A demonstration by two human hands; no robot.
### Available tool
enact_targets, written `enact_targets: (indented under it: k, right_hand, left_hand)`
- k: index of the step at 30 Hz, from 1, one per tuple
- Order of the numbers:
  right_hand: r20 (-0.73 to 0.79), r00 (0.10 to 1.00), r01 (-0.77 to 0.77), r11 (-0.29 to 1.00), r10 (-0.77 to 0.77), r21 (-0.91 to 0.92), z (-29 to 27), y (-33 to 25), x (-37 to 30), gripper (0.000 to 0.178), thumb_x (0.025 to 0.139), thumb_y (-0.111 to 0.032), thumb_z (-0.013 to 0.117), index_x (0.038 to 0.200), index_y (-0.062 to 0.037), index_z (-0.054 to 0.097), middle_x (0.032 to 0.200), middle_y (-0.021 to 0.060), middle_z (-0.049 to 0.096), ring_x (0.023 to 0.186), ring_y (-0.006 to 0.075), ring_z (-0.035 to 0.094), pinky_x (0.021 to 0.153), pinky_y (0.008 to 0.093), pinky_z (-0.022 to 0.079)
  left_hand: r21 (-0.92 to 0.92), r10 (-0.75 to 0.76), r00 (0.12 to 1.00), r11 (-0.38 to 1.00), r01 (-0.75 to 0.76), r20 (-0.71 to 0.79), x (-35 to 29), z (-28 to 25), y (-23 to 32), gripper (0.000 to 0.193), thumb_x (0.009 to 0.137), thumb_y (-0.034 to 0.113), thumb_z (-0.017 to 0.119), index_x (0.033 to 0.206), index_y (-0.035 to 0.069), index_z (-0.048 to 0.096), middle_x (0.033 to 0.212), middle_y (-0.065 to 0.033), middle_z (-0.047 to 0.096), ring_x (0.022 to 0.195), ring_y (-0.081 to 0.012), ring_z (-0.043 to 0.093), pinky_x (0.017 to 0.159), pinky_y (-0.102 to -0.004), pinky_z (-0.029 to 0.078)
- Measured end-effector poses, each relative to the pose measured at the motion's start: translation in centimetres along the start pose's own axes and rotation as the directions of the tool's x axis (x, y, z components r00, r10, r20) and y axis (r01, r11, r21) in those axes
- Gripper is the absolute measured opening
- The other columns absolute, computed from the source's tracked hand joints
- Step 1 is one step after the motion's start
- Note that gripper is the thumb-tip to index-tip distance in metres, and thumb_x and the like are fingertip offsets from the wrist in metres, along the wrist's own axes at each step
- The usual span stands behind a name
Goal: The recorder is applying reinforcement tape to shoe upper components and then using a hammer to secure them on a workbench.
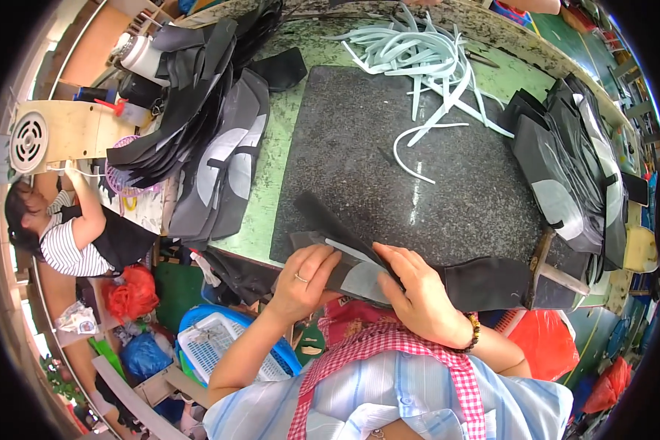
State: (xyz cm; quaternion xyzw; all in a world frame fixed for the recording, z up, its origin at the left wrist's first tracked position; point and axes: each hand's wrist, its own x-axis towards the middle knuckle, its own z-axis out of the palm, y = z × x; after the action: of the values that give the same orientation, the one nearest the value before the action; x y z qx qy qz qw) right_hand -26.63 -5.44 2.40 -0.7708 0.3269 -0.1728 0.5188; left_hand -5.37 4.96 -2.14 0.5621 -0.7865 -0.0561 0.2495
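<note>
At the near edge of the dark stone slab [359, 161], a black leather-like piece with a grey patch [365, 281] lies between my hands, with a narrow black flap [337, 224] standing up from it. My left hand [306, 282] pinches its left end, fingers bent over the top. My right hand [418, 290] presses along the flap's near side, thumb on the piece and fingers close together. A thin pale strip shows along the fold between the hands. To the right of my right hand, a black flat piece [488, 282] stretches along the slab edge.
Pale strips [418, 55] lie tangled at the far side. Black pieces are stacked at left [224, 158] and right [565, 165]. A hammer-like tool [540, 260] rests at the near right. A blue basket [205, 323] stands below the table. Another person [70, 231] works at left.
</note>
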Motion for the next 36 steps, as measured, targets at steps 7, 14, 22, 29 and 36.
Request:
enact_targets:
  k: [7, 14, 22, 29, 36]
  right_hand:
    - [0.048, 0.970, 0.244, 0.934, -0.240, -0.260, 1.7, 0.6, 0.2, 0.043, 0.084, -0.007, 0.060, 0.124, 0.0089, 0.056, 0.123, 0.0227, 0.062, 0.103, 0.0328, 0.058, 0.089, 0.0415, 0.049]
    - [0.320, 0.890, 0.446, 0.477, -0.324, -0.758, 2.5, -0.3, -0.3, 0.052, 0.078, -0.016, 0.056, 0.123, 0.0095, 0.057, 0.132, 0.0228, 0.055, 0.110, 0.0290, 0.052, 0.087, 0.0371, 0.044]
    - [0.240, 0.919, 0.384, 0.570, -0.314, -0.726, 3.3, 0.4, -0.8, 0.072, 0.071, -0.047, 0.073, 0.117, 0.0064, 0.061, 0.140, 0.0231, 0.048, 0.111, 0.0283, 0.050, 0.087, 0.0395, 0.045]
    - [0.323, 0.913, 0.408, 0.551, -0.249, -0.728, 2.9, 0.0, -0.4, 0.084, 0.059, -0.058, 0.079, 0.117, -0.0007, 0.062, 0.144, 0.0199, 0.044, 0.112, 0.0291, 0.047, 0.084, 0.0401, 0.045]
    - [0.292, 0.928, 0.371, 0.513, -0.231, -0.774, 3.8, -0.1, -0.5, 0.097, 0.057, -0.059, 0.080, 0.130, -0.0009, 0.053, 0.148, 0.0176, 0.040, 0.115, 0.0267, 0.045, 0.087, 0.0409, 0.043]
  left_hand:
    - [0.030, -0.132, 0.991, 0.991, 0.131, 0.023, -0.4, 0.4, 0.2, 0.070, 0.055, 0.020, 0.081, 0.117, -0.006, 0.061, 0.120, -0.0174, 0.058, 0.110, -0.0363, 0.057, 0.096, -0.0446, 0.049]
    - [-0.396, -0.419, 0.804, 0.712, 0.579, 0.421, 5.1, -6.7, -0.7, 0.038, 0.075, 0.024, 0.084, 0.101, 0.002, 0.067, 0.091, -0.0087, 0.069, 0.078, -0.0227, 0.068, 0.073, -0.0354, 0.054]
    - [-0.674, -0.681, 0.359, -0.269, 0.688, 0.638, 4.7, -3.7, -4.1, 0.012, 0.087, 0.002, 0.069, 0.091, 0.006, 0.058, 0.086, -0.0052, 0.067, 0.076, -0.0114, 0.065, 0.066, -0.0251, 0.053]
    - [-0.699, -0.674, 0.335, -0.383, 0.603, 0.658, 5.3, -3.9, -4.0, 0.017, 0.086, 0.001, 0.069, 0.081, 0.010, 0.055, 0.086, -0.0056, 0.067, 0.077, -0.0121, 0.066, 0.067, -0.0267, 0.054]
    - [-0.689, -0.629, 0.376, -0.374, 0.620, 0.680, 4.9, -4.7, -4.2, 0.017, 0.086, 0.000, 0.071, 0.081, 0.010, 0.057, 0.087, -0.0059, 0.070, 0.081, -0.0125, 0.068, 0.072, -0.0262, 0.055]
